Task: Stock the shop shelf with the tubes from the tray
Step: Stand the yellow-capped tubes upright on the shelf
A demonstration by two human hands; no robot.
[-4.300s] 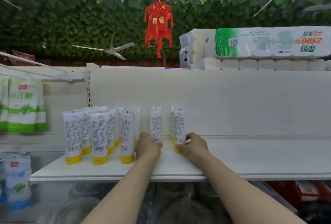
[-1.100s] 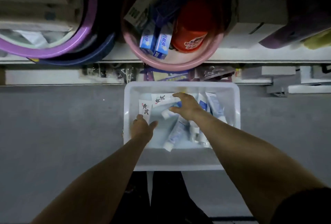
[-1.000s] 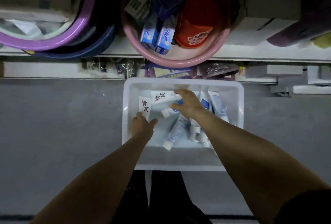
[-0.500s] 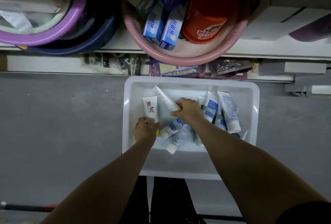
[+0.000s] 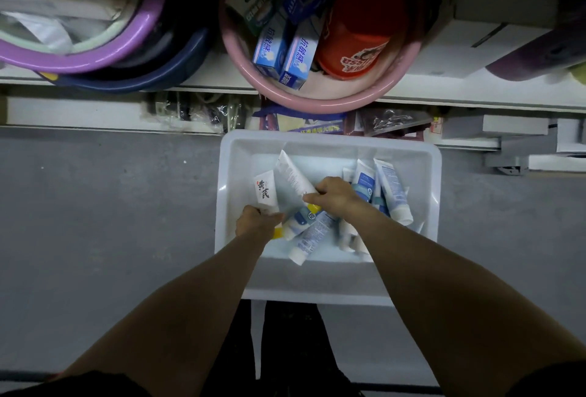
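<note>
I look straight down into a white tray (image 5: 329, 143) on the grey floor. My left hand (image 5: 255, 222) grips a white tube with a yellow cap and black characters (image 5: 265, 192) near its cap end. My right hand (image 5: 334, 195) grips a second white yellow-capped tube (image 5: 293, 174), its flat end pointing up and away. Under and beside my hands lie several blue-and-white tubes (image 5: 312, 235), some leaning in the tray's right half (image 5: 391, 190).
A pink basin (image 5: 317, 100) holding blue boxes (image 5: 285, 54) and a red tub (image 5: 355, 47) stands on the low white shelf beyond the tray. A purple basin (image 5: 79, 60) and a dark blue basin (image 5: 152, 76) sit to its left. Grey floor (image 5: 95, 206) surrounds the tray.
I turned from the upper shelf down to the tray on the floor. In the last second each hand closed on a white yellow-capped tube and lifted it from the pile.
</note>
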